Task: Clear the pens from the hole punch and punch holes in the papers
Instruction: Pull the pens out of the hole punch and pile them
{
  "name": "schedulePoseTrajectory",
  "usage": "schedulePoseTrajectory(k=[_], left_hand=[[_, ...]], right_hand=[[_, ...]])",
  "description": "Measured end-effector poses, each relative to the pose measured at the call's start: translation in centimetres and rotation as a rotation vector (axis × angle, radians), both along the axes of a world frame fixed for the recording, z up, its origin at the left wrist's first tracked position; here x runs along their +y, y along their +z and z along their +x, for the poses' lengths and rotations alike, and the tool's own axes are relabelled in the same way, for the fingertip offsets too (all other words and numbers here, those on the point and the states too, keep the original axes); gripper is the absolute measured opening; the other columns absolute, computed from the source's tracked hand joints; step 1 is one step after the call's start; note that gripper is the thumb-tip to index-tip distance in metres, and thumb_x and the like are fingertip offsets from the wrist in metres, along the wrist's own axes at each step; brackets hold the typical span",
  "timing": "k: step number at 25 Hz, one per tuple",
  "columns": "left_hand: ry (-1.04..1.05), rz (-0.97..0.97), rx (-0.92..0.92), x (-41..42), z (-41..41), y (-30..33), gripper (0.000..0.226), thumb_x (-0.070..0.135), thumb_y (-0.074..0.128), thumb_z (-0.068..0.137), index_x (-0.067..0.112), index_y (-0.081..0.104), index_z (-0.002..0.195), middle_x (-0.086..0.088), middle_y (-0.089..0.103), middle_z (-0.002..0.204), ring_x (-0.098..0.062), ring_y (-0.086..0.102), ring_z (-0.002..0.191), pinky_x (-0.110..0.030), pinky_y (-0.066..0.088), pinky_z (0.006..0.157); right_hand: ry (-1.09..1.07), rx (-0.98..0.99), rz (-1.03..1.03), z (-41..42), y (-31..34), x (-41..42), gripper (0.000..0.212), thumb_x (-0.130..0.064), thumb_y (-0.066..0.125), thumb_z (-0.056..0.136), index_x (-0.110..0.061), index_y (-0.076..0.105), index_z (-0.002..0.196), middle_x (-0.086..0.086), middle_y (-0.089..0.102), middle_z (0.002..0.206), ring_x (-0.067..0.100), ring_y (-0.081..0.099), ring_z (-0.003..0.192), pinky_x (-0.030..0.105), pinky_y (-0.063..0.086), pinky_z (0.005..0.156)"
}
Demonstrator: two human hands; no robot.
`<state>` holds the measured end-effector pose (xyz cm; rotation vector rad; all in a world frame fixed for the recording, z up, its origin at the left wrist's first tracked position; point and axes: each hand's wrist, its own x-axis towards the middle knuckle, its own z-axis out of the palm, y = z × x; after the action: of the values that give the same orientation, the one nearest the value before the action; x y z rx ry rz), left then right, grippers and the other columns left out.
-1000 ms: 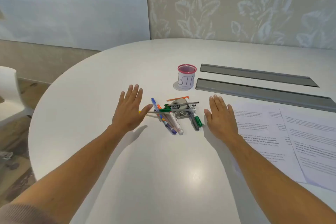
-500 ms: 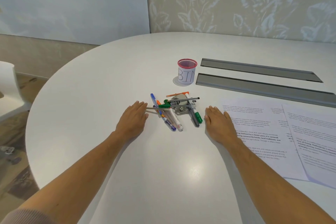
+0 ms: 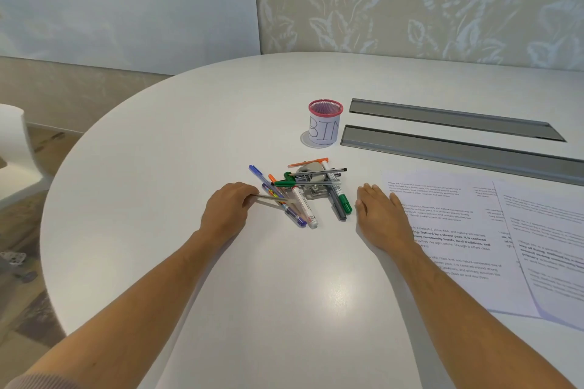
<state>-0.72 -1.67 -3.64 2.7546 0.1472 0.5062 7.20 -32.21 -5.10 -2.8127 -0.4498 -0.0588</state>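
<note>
Pens (image 3: 297, 196) lie heaped over the punch (image 3: 311, 191) — cup (image 3: 325, 122) behind, papers (image 3: 458, 230) right. Left hand (image 3: 226, 213) pinches a thin pen (image 3: 273, 197); right hand (image 3: 380, 218) rests flat on the white table (image 3: 189, 142) — leafy wall beyond.

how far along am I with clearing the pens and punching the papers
Nothing looks finished: the pens lie piled across the hole punch. In hand: your left hand pinches a thin grey pen; your right hand rests flat. Left: clearing the pile, then punching the papers.

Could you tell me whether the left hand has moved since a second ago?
Yes. The left hand has come toward the pens, fingers now curled at a thin pen's end.
</note>
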Motion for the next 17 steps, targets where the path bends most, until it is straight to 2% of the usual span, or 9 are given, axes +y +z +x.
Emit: schedulePoseTrajectory(k=[5,10,17], left_hand=[[0.073,-0.075,-0.063,0.8,-0.5,0.2,0.020,0.014,0.054,0.096,0.016,0.068,0.110,0.002,0.069,0.107,-0.022,0.059,0.100,-0.029,0.042,0.081],[0.263,-0.100,-0.061,1.7,-0.7,0.6,0.024,0.016,0.049,0.097,0.016,0.068,0.112,-0.005,0.068,0.103,-0.028,0.058,0.099,-0.036,0.044,0.080],[0.432,-0.058,0.042,1.9,-0.4,0.8,0.022,0.012,0.048,0.092,0.010,0.070,0.095,-0.009,0.067,0.088,-0.031,0.055,0.088,-0.040,0.047,0.068]], right_hand=[[-0.003,0.002,0.005,-0.1,0.1,0.0,0.050,-0.032,0.022,0.105,-0.016,0.029,0.152,-0.001,0.025,0.161,0.013,0.016,0.150,0.040,0.006,0.122],[-0.001,-0.005,0.004,-0.1,0.1,0.0,0.050,-0.032,0.023,0.105,-0.016,0.029,0.152,-0.001,0.025,0.161,0.014,0.016,0.150,0.040,0.005,0.123],[-0.003,-0.008,-0.005,-0.1,0.1,0.1,0.050,-0.032,0.023,0.105,-0.016,0.029,0.152,-0.001,0.026,0.161,0.014,0.017,0.150,0.040,0.006,0.122]])
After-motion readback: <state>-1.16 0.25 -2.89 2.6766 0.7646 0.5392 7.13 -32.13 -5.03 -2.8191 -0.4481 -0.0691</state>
